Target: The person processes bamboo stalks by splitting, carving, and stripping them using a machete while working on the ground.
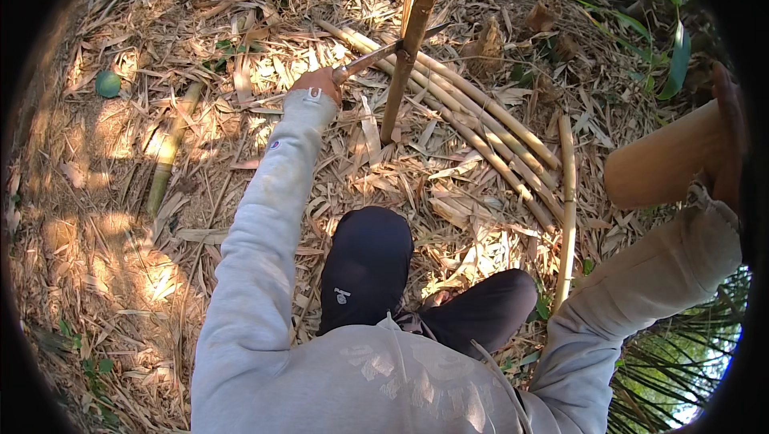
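Note:
My left hand [319, 84] is closed round the handle of a long-bladed knife [375, 58]. Its blade crosses an upright bamboo pole [397, 85], and the tip sticks out on the far right side. Above the blade the pole shows a split running up to the top edge of the view. The pole's lower end meets the leaf-strewn ground in front of my knees. Raised at the far right, my right hand [728, 141] grips a thick, smooth, light-brown cylinder of wood or bamboo [661, 158]. Part of that hand is lost at the dark rim.
Several cut bamboo poles [497, 128] lie in a bundle to the right of the upright one. A single pole [568, 209] lies apart, nearer my right arm. On the left are a greenish bamboo piece [170, 149] and a round green object [107, 84]. Stumps [485, 48] stand behind.

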Action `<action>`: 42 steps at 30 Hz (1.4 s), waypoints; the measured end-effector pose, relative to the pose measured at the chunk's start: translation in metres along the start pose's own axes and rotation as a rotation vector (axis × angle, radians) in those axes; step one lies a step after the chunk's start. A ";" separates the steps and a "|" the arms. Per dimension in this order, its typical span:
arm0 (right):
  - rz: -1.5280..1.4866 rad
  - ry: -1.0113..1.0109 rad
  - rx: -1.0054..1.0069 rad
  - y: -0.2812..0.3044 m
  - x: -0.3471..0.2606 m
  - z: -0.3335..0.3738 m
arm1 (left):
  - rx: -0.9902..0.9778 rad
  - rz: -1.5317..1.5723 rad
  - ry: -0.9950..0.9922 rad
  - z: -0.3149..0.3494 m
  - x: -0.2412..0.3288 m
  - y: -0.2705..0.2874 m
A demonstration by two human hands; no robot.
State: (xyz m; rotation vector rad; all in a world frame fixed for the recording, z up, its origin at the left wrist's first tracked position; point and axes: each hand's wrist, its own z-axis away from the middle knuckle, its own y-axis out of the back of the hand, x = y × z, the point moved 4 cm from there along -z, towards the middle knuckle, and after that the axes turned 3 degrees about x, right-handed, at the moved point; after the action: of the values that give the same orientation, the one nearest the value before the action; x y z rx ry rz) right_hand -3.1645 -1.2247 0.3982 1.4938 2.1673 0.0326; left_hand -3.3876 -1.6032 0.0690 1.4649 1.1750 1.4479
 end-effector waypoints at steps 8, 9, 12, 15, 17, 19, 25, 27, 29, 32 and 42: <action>-0.135 -0.340 -0.284 -0.115 0.020 0.093 | 0.040 0.062 -0.036 0.012 -0.003 -0.010; -0.077 -0.458 -0.554 -0.146 0.060 0.136 | 0.031 0.053 -0.025 0.011 0.013 -0.013; 0.378 -0.600 -1.169 -0.180 0.072 0.194 | 0.027 -0.002 0.077 0.027 0.068 -0.001; 0.028 -0.670 -1.130 -0.116 0.093 0.204 | -0.197 0.178 0.026 0.033 0.047 -0.005; -0.104 -0.431 -0.983 -0.137 0.121 0.193 | -0.011 0.100 -0.068 -0.009 0.044 0.001; -0.166 -0.417 -0.865 -0.119 0.112 0.160 | 0.207 -0.034 -0.132 -0.013 0.040 0.008; -0.145 -0.190 -0.327 -0.001 0.059 0.042 | 0.130 -0.006 -0.080 0.001 0.012 -0.019; -0.106 -0.134 -0.139 0.025 0.058 0.008 | 0.035 0.106 0.005 0.006 0.025 -0.012; -0.044 -0.085 0.009 0.036 0.059 -0.015 | 0.082 0.125 0.018 0.002 0.024 -0.012; -0.025 -0.047 0.093 0.016 0.063 -0.015 | 0.125 0.060 -0.059 -0.009 0.009 -0.024; 0.013 -0.584 -1.166 -0.154 0.155 0.222 | 0.205 0.081 -0.201 0.003 0.069 -0.019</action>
State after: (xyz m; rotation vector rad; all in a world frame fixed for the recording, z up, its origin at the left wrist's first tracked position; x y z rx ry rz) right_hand -3.2478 -1.2064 0.0991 0.6818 1.2300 0.6516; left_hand -3.3909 -1.5316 0.0713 1.7721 1.1768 1.2267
